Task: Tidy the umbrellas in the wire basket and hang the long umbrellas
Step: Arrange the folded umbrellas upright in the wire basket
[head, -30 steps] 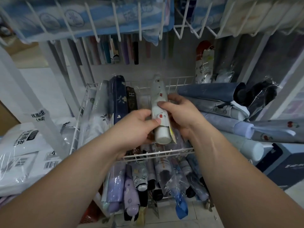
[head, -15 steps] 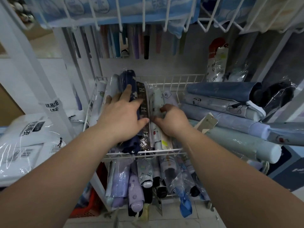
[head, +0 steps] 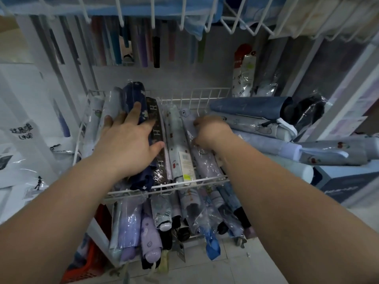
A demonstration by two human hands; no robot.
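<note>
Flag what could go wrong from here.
1. The left hand presses flat on the navy floral umbrella; its glossy sleeve might slip forward over the wire basket's front rim.
2. The right hand grips the lavender umbrella beside the loosely stacked blue umbrellas; a nudge could roll them.

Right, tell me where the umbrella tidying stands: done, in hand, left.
Done: several folded umbrellas lie side by side in the wire basket, among them the brown H-print umbrella. In hand: the left hand presses flat on the navy umbrella; the right hand has its grip round the lilac umbrella. Left: the pile at the right lies crosswise; no long umbrella is in hand.
</note>
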